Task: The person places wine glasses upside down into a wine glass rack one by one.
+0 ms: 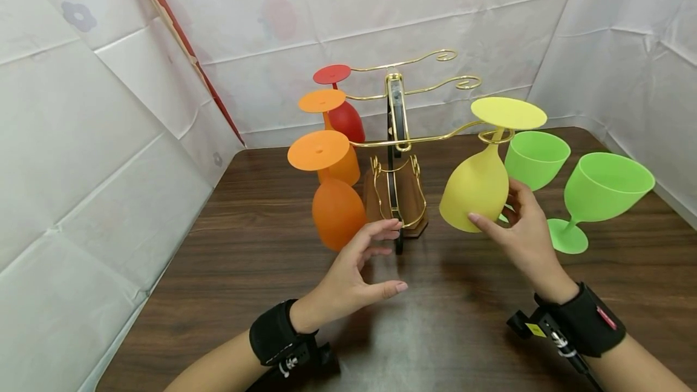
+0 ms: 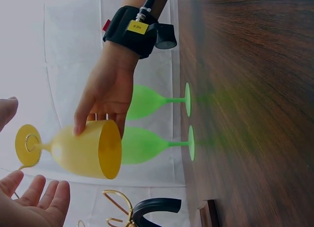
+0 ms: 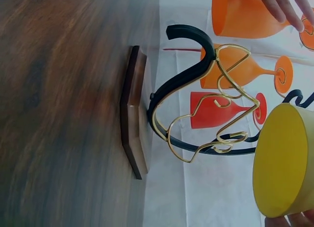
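My right hand (image 1: 525, 238) holds the bowl of an upside-down yellow goblet (image 1: 475, 186), thumb on the near side and fingers on the far side. The goblet's stem sits in the looped end of the front right arm of a gold and black glass rack (image 1: 396, 120); its round foot is above the loop. My left hand (image 1: 351, 277) holds nothing and stays in front of the rack, fingers apart from the thumb. Beside it hangs the nearest orange goblet (image 1: 339, 213). From the right wrist view, the yellow goblet's mouth (image 3: 279, 160) shows hollow.
Behind the nearest orange goblet, another orange goblet (image 1: 321, 101) and a red goblet (image 1: 348, 121) hang upside down on the rack's left arms. Two green goblets (image 1: 607, 189) stand upright on the wooden table (image 1: 245, 271) at the right. White sheeting (image 1: 354, 11) encloses the table's back and sides.
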Demonstrator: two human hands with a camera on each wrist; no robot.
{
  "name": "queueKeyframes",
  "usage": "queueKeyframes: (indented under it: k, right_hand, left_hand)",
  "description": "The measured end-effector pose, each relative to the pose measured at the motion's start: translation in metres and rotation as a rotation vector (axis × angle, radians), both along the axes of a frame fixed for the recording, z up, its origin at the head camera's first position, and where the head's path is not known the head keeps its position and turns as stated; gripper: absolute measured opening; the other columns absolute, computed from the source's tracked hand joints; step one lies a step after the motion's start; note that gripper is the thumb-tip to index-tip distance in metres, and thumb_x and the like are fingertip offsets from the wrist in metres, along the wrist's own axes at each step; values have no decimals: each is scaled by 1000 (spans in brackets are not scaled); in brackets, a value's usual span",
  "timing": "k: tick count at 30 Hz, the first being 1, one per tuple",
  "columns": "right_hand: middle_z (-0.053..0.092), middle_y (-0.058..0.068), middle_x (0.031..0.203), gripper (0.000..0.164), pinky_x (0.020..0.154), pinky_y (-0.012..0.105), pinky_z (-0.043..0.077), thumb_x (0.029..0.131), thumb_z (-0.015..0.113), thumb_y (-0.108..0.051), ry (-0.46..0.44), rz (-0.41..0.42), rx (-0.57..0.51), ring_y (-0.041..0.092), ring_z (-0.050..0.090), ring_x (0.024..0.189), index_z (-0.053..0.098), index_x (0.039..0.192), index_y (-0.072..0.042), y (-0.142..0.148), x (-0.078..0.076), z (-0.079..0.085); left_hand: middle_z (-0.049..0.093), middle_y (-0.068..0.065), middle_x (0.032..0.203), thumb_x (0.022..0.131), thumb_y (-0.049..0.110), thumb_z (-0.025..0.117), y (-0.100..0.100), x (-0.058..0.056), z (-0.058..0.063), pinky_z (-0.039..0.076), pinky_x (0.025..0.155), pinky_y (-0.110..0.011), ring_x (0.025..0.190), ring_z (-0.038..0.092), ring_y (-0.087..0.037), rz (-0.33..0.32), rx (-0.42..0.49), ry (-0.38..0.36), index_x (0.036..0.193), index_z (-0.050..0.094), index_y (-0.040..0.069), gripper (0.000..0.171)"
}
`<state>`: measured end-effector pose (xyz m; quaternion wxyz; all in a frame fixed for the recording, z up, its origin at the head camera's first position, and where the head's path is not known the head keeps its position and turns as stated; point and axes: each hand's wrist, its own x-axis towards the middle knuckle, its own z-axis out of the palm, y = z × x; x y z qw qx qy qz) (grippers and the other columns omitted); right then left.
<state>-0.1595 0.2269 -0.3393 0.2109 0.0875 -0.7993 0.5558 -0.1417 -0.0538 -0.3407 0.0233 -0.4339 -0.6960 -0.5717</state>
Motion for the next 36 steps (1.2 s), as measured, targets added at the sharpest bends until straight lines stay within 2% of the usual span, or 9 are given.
queueKeyframes:
  k: [11,23,31,36]
  right_hand:
    - [44,0,126,74,89,10,39,79,73,0,29,41,-12,8,47,110,34,142,-10,1,3,-3]
    - [43,0,128,76,89,8,38,77,77,-5,-10,40,26,8,45,110,36,140,-10,0,2,-10]
    - [38,-1,132,79,91,9,36,77,76,-3,-29,89,6,10,41,113,32,142,-14,1,3,-11]
    - [37,-2,134,81,93,10,35,77,74,2,-13,101,-7,9,39,117,31,144,-15,5,7,-10]
  left_hand:
    - [41,-21,138,75,-7,74,2,0,1,45,96,-41,121,43,-36,-3,0,-2,140,34,4,77]
    - [41,-15,140,76,-6,74,1,-1,-1,45,96,-41,121,44,-36,5,-7,-11,141,34,5,77]
    - [42,-13,140,76,-6,74,1,0,-2,45,96,-41,123,44,-30,5,-8,-23,141,34,5,77]
    - [42,-12,140,76,-6,74,0,0,-2,45,96,-40,122,44,-34,5,-6,-24,141,34,5,77]
